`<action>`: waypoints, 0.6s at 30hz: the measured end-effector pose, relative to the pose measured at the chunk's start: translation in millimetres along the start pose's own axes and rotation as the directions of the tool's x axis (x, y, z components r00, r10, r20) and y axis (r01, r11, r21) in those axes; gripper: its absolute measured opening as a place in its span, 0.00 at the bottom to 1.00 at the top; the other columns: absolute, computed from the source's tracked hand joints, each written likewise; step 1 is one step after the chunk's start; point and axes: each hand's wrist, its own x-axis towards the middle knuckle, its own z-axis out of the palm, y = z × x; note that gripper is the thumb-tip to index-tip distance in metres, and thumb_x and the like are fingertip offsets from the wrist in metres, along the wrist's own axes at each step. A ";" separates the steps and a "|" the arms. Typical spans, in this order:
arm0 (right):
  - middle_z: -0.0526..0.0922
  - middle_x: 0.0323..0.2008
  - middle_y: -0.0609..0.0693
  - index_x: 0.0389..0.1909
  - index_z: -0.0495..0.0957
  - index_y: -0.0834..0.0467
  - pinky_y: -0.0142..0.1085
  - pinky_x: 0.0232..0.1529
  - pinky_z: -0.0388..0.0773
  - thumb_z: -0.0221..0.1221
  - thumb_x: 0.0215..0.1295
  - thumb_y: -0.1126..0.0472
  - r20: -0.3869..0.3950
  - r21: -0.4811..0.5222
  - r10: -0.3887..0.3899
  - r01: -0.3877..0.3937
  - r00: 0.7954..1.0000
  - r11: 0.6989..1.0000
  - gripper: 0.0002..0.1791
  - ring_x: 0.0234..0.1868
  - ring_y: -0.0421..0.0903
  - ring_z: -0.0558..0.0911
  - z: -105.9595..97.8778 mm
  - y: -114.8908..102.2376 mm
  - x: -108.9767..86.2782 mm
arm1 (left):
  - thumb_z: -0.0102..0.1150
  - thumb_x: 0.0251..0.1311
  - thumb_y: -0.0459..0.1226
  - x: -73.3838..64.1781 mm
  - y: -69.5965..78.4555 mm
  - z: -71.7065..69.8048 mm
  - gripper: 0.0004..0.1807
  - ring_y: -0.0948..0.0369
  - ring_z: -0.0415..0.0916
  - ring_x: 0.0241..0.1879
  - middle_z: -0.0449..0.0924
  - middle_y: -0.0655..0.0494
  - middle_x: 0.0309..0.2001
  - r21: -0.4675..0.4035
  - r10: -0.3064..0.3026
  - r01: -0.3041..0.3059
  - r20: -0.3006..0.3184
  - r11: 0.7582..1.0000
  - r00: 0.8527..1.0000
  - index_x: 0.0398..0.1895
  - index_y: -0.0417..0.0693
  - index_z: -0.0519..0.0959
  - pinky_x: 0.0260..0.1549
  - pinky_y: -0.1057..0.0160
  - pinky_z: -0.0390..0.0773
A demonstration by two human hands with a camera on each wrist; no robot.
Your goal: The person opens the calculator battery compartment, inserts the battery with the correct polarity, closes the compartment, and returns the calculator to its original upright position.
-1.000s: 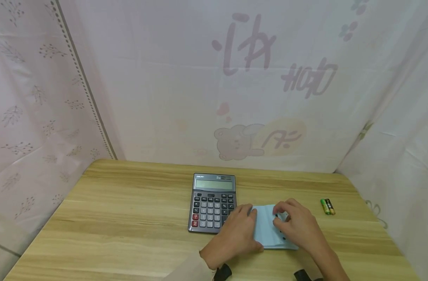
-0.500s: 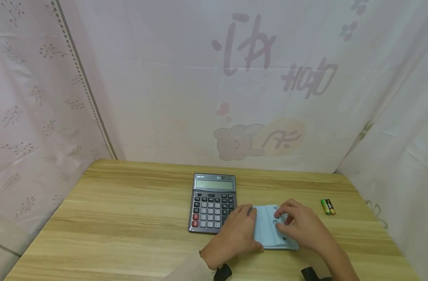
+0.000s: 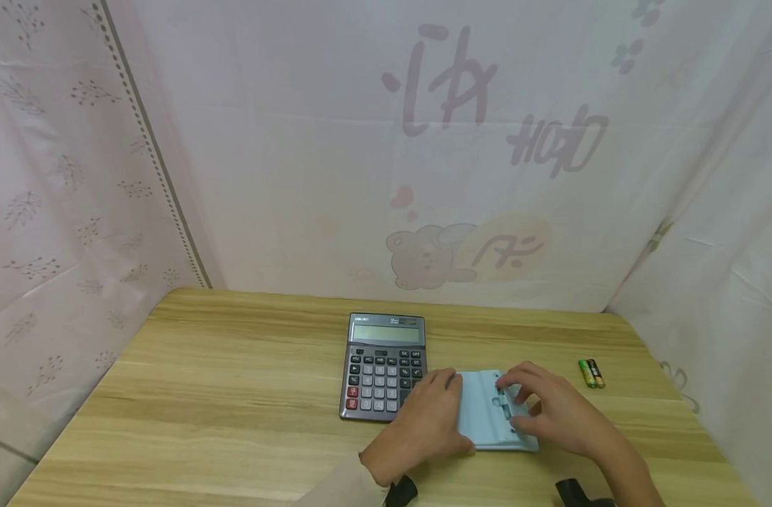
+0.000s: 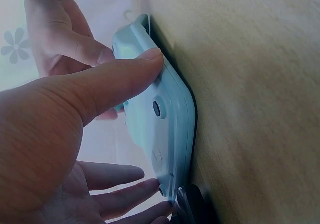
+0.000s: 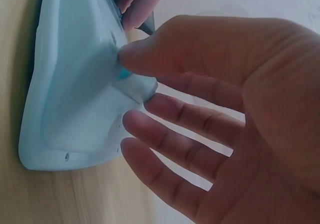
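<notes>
A light blue, flat plastic device (image 3: pixel 477 412) with small screws and dark round feet lies on the table, back up. My left hand (image 3: pixel 426 415) grips its left side, thumb on the near edge and fingers toward the far edge; the left wrist view shows the thumb (image 4: pixel 120 79) pressing near a dark foot (image 4: pixel 157 108). Over a recessed compartment (image 3: pixel 504 405) on its right part is my right hand (image 3: pixel 553 408), index finger and thumb apart, tips at either end. In the right wrist view the thumb touches a raised part and the other fingers are loosely bent.
A grey desk calculator (image 3: pixel 386 366) lies face up to the left, its lower right corner behind my left hand. Two small batteries (image 3: pixel 591 373) rest side by side at the right. A printed curtain (image 3: pixel 328 176) hangs behind the wooden table (image 3: pixel 233 401).
My right hand has shifted slightly to the right and its thumb and index finger have spread, so more of the compartment shows. My left hand and the device have stayed in place.
</notes>
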 end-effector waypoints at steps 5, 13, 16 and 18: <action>0.82 0.57 0.50 0.64 0.81 0.64 0.36 0.42 0.88 0.79 0.57 0.66 -0.015 0.019 0.003 -0.003 1.000 1.000 0.33 0.46 0.42 0.83 0.8 3.1 -0.4 | 0.88 0.45 0.64 -0.2 -0.2 -0.3 0.62 0.52 0.70 0.76 0.73 0.49 0.77 -0.002 0.002 -0.002 0.001 1.000 1.000 0.79 0.42 0.73 0.75 0.57 0.69; 0.82 0.56 0.48 0.60 0.82 0.60 0.36 0.42 0.86 0.80 0.56 0.64 -0.027 0.005 0.024 -0.023 0.999 1.000 0.30 0.50 0.46 0.84 2.4 3.3 -0.7 | 0.87 0.46 0.64 -0.7 -0.4 -0.7 0.61 0.53 0.70 0.76 0.72 0.49 0.78 -0.005 0.005 -0.005 0.003 1.000 1.000 0.80 0.42 0.73 0.75 0.57 0.69; 0.82 0.55 0.48 0.59 0.81 0.61 0.36 0.42 0.86 0.80 0.56 0.63 -0.025 0.011 0.033 -0.033 0.999 0.999 0.30 0.51 0.48 0.85 2.4 3.3 -0.6 | 0.87 0.46 0.64 -1.0 -0.3 -1.1 0.61 0.53 0.70 0.76 0.72 0.50 0.78 -0.006 0.006 -0.006 0.004 1.000 1.000 0.80 0.42 0.73 0.75 0.57 0.69; 0.82 0.55 0.49 0.59 0.81 0.61 0.36 0.42 0.87 0.80 0.55 0.64 -0.022 0.024 0.045 -0.045 0.999 0.999 0.30 0.51 0.50 0.85 2.3 3.3 -0.6 | 0.87 0.47 0.63 -1.1 -0.3 -1.3 0.61 0.53 0.70 0.76 0.72 0.49 0.78 -0.007 0.007 -0.007 0.003 1.000 1.000 0.80 0.42 0.73 0.76 0.57 0.68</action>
